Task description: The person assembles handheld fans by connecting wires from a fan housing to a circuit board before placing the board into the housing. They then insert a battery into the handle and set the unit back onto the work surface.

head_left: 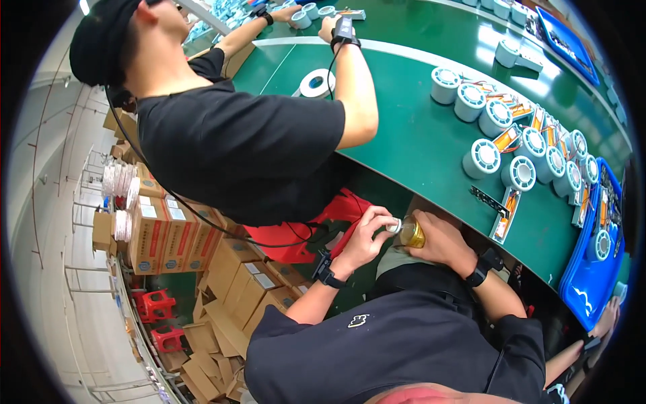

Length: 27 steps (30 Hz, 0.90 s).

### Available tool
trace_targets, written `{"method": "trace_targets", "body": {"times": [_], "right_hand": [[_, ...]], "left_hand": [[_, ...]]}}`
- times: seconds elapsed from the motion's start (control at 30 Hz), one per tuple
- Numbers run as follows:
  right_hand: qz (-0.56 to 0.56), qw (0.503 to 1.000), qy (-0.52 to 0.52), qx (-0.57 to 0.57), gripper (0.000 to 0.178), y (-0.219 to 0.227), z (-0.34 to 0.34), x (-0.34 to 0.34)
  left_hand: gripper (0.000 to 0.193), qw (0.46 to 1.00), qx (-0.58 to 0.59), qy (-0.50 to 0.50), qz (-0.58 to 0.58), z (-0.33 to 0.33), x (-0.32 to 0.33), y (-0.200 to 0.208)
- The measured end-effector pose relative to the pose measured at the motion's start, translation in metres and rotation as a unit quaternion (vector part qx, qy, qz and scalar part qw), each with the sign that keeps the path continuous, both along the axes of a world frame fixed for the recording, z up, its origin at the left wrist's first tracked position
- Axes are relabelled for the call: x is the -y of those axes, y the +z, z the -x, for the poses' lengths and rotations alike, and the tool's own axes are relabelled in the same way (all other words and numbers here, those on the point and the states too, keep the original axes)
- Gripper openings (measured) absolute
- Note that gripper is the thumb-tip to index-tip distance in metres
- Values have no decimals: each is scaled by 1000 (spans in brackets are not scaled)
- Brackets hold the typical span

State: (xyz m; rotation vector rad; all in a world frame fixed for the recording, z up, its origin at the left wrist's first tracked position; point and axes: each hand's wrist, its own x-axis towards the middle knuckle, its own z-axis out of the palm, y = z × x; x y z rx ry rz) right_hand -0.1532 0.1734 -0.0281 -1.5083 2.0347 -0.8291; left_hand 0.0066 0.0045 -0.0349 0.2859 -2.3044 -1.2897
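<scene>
Below the table's front edge, over my lap, my right hand (pixel 441 241) is wrapped round a clear bottle (pixel 416 236) with yellow-brown liquid in it. The bottle lies tilted, its mouth end toward my left hand (pixel 369 237). My left fingers are pinched on a white cap (pixel 396 227) at that end. Whether the cap sits on the neck or is just off it, I cannot tell. Nearest on the green table (pixel 417 148) is a narrow unit with orange wiring (pixel 506 215) and a black strip (pixel 489 200). Round white-grey housings (pixel 482 158) stand beyond it.
A person in black (pixel 235 148) works at my left, hands on small cylindrical parts. A roll of white tape (pixel 316 83) lies on the table. Blue trays (pixel 579 279) hold parts at the right. Cardboard boxes (pixel 235 286) and red stools (pixel 156 305) stand on the floor behind.
</scene>
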Motion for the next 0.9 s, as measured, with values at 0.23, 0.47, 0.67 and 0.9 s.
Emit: {"method": "trace_targets", "body": {"times": [0.23,0.47,0.67,0.9], "right_hand": [[-2,998,-17,-67,72,0,-20,12],[8,997,-2,-82,70,6,-20,29],[39,998,39,-32,71,8,-16,40],[43,996,49,-59,70,-7,-31,40]], "left_hand": [[29,967,179,4,-178,-16,12,6],[26,994,103,27,-35,-21,18,2],[25,996,-77,-4,-42,-23,29,7],[31,981,137,75,-118,-47,18,2]]}}
